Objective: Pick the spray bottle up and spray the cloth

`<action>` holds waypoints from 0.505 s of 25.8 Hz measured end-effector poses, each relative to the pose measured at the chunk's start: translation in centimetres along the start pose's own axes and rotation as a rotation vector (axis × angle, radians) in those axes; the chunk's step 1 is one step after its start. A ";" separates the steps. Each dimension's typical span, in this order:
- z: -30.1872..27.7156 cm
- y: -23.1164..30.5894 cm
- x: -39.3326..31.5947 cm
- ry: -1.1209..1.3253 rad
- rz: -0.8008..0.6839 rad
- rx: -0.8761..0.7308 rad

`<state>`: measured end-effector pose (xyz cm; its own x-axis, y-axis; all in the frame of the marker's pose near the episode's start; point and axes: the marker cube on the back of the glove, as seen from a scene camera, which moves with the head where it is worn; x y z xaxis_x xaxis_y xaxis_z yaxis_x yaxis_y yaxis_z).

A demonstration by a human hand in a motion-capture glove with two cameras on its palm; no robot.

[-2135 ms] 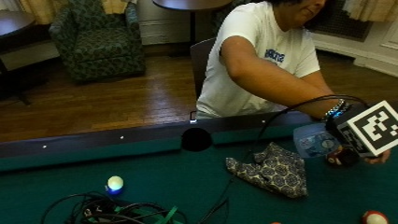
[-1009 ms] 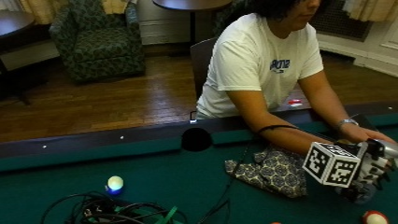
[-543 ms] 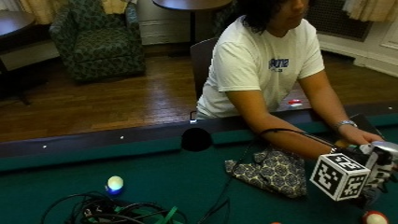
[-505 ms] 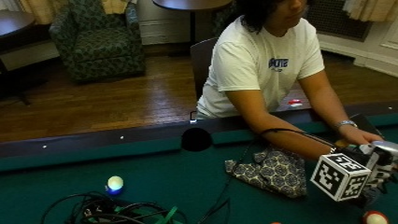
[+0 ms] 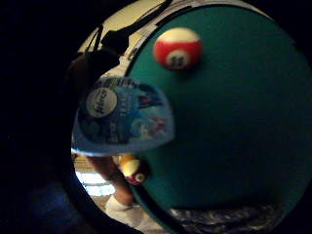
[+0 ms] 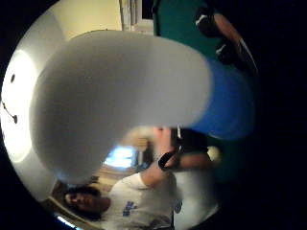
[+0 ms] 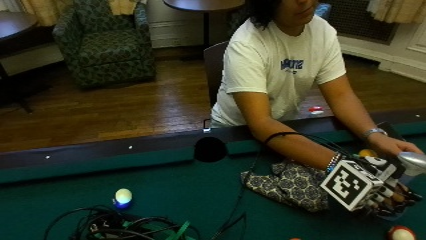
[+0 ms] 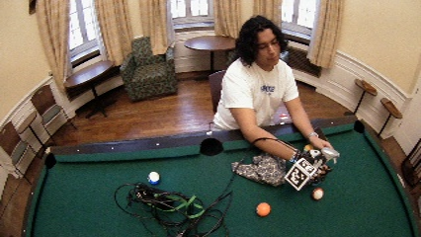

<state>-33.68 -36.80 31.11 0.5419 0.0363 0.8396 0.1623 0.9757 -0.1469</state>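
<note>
Spray bottle (image 7: pixel 414 162): white head, blue-labelled body (image 5: pixel 122 117), raised off the worktop. Cloth (image 7: pixel 287 184): dark, patterned, crumpled on green felt, left of the bottle.

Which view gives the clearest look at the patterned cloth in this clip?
The outside view: the cloth lies crumpled on the green felt beside the gloved right hand. The wide outside view shows the cloth whole but smaller. The little finger palm view catches only a strip at its edge; the thumb view shows none.
</note>
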 end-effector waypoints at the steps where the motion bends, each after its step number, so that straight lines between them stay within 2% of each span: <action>1: -0.5 0.5 0.4 0.055 -0.005 -0.001; 8: -4.5 2.8 1.8 0.328 -0.052 0.039; 13: -6.9 4.7 1.4 0.452 -0.091 -0.001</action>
<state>-26.43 -33.68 27.99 0.8307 -0.1478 0.5367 0.2268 0.9703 -0.0838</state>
